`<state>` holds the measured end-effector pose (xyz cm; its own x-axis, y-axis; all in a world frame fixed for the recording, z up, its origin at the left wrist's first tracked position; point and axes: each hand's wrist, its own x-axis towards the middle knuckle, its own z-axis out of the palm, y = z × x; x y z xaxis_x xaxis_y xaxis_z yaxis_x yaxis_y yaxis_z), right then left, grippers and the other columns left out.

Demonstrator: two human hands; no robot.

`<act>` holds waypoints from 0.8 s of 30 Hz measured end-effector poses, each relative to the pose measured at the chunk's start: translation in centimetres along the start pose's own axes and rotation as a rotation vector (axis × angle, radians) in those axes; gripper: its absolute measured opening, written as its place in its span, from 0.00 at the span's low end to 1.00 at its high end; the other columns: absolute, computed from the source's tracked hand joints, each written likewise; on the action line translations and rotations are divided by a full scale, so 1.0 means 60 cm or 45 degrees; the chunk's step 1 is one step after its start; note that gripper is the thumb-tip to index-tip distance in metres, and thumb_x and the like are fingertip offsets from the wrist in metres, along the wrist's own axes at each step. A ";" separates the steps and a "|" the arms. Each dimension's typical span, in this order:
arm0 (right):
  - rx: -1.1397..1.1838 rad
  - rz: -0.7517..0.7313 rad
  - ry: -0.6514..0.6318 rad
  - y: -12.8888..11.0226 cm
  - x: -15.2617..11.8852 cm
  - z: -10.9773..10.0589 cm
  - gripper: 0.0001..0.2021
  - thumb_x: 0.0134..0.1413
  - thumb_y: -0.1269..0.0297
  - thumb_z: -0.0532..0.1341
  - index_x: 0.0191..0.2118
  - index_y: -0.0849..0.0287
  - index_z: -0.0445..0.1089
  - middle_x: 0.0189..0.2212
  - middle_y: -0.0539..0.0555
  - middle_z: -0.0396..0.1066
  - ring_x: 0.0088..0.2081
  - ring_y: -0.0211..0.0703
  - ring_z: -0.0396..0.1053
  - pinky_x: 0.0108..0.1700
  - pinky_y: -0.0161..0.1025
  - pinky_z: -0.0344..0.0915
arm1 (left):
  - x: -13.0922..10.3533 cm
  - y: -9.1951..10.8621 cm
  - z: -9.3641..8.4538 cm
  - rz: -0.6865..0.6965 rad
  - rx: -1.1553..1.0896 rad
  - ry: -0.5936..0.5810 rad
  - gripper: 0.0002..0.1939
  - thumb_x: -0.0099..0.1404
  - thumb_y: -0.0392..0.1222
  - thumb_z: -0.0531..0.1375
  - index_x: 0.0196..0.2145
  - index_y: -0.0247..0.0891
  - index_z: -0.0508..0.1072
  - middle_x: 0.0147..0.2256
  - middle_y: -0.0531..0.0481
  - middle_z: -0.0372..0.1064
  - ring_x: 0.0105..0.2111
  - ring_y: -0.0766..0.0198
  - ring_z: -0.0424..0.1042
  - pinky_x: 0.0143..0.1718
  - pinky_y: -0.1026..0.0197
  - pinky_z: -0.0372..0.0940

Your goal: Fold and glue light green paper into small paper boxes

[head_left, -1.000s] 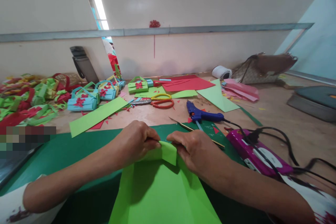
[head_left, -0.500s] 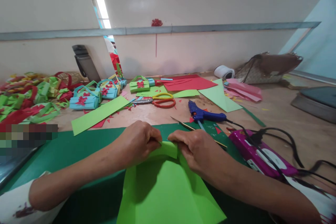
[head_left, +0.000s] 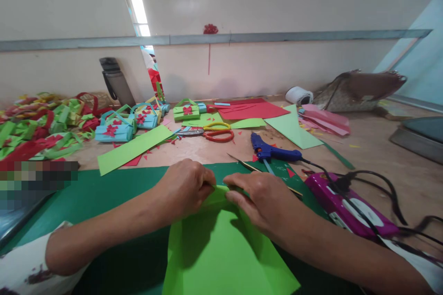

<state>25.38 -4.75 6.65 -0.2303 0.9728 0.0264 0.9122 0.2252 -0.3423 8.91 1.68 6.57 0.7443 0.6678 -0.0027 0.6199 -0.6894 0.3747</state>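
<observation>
A bright green sheet of paper (head_left: 221, 249) is held up over a dark green cutting mat (head_left: 104, 203), its sides creased and its far edge folded over. My left hand (head_left: 188, 186) pinches the far edge just left of its middle. On the right of that same edge, my right hand (head_left: 258, 196) grips the paper between thumb and fingers. The two hands are a small gap apart. Beyond my right hand lie a thin pointed tool (head_left: 242, 162), partly hidden by the hand, and a blue glue gun (head_left: 273, 150).
Scissors (head_left: 219, 134) lie beyond the mat, near a green paper strip (head_left: 134, 147) and red sheets (head_left: 252, 108). Small paper bags (head_left: 114, 131) are heaped left. A magenta power strip (head_left: 349, 207) with black cables sits right. A bottle (head_left: 117, 83) stands against the wall.
My right thumb and fingers have shifted slightly along the folded edge, covering more of the fold. My left hand keeps its pinch. The whole view has shifted a little.
</observation>
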 end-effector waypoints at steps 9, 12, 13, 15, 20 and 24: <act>-0.255 0.054 -0.087 -0.004 0.014 -0.002 0.08 0.54 0.68 0.56 0.35 0.57 0.74 0.27 0.57 0.74 0.32 0.49 0.70 0.31 0.39 0.55 | -0.002 0.000 0.004 0.000 0.059 -0.011 0.12 0.54 0.29 0.52 0.21 0.34 0.73 0.18 0.52 0.64 0.18 0.71 0.55 0.21 0.66 0.46; -0.301 0.021 -0.062 -0.003 0.016 -0.001 0.09 0.54 0.69 0.55 0.32 0.56 0.74 0.25 0.56 0.73 0.31 0.47 0.69 0.29 0.38 0.53 | -0.003 0.003 0.003 0.012 0.061 -0.017 0.12 0.53 0.29 0.52 0.21 0.35 0.73 0.17 0.52 0.62 0.18 0.70 0.53 0.21 0.65 0.45; -0.313 0.007 -0.056 -0.002 0.016 0.000 0.09 0.53 0.71 0.55 0.31 0.56 0.73 0.24 0.55 0.73 0.30 0.46 0.69 0.29 0.38 0.53 | -0.003 0.004 0.002 0.008 0.062 -0.020 0.12 0.53 0.29 0.52 0.20 0.35 0.73 0.17 0.53 0.62 0.18 0.70 0.53 0.21 0.65 0.45; -0.340 -0.021 -0.058 0.002 0.016 0.002 0.10 0.50 0.75 0.55 0.29 0.56 0.72 0.22 0.53 0.72 0.29 0.45 0.68 0.29 0.37 0.53 | -0.004 0.006 0.001 -0.003 0.054 -0.023 0.12 0.53 0.29 0.52 0.20 0.35 0.72 0.17 0.53 0.61 0.18 0.70 0.53 0.21 0.65 0.46; -0.396 -0.104 -0.063 0.007 0.013 0.000 0.13 0.36 0.81 0.55 0.26 0.57 0.70 0.17 0.49 0.68 0.23 0.40 0.63 0.36 0.38 0.58 | -0.007 0.006 0.004 0.004 0.028 -0.019 0.11 0.52 0.28 0.52 0.20 0.35 0.71 0.17 0.53 0.62 0.18 0.70 0.54 0.21 0.66 0.47; -0.392 -0.147 -0.075 -0.002 0.013 -0.005 0.10 0.39 0.80 0.57 0.27 0.58 0.69 0.18 0.48 0.69 0.23 0.38 0.64 0.45 0.43 0.57 | -0.007 0.005 0.007 0.013 0.014 -0.004 0.10 0.51 0.28 0.53 0.20 0.34 0.72 0.17 0.54 0.63 0.18 0.71 0.54 0.20 0.66 0.46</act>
<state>25.16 -3.98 7.01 -0.3488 0.9372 -0.0089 0.9366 0.3482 -0.0400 8.89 1.07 6.27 0.7512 0.6600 -0.0017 0.6150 -0.6991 0.3648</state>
